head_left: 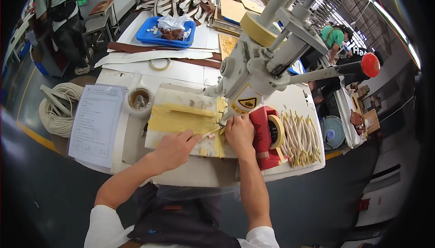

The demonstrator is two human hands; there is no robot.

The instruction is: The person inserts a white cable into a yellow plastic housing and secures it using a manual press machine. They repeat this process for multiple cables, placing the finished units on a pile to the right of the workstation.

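A workshop with a grey floor [299, 198] surrounds a white worktable [181, 77], on which a pale grey press [249, 62] with a red-knobbed lever stands. Beyond the press, to its left, are a blue tray [144, 38] and a heap of brown and white strips [181, 2]; beyond it to the right, a person in a green top [334, 35] bends forward. At the foot of the press lies a board [158, 134] partly covered with yellow tape [181, 116]. A thin pale cord [209, 132] slants over this board toward the press's foot, its near end pinched between the fingertips of the left hand [174, 148], left of the press. The right hand [240, 132] is just below the press head, fingers curled downward; whether it grips anything cannot be told. Immediately right of the press sits a red tape dispenser [260, 147], and farther right of it lies a row of yellow-tipped cords [300, 139]. Well left of the press are printed sheets [96, 125] and a thick coil of pale cord [52, 116].
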